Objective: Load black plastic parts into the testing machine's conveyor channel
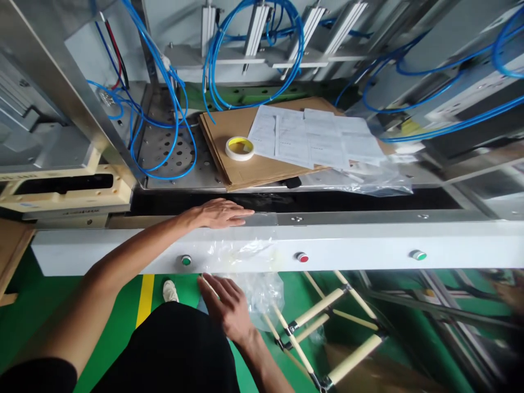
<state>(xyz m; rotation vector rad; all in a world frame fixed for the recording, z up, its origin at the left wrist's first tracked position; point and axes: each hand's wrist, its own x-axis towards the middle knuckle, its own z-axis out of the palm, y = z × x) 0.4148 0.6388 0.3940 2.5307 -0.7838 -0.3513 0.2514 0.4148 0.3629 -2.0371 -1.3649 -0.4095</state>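
Clear plastic bag (241, 251) is pinned under flat left hand (219, 214), brushed by spread right hand (229, 308); nothing pinched, so slippage is judged possible.

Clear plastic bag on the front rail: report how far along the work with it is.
Done: the clear plastic bag already drapes from the rail over the white front panel. In hand: the left hand lies flat on its top edge at the rail, and the right hand touches its hanging lower part, fingers outstretched. Left: the bag hangs crumpled and is not yet spread out flat.
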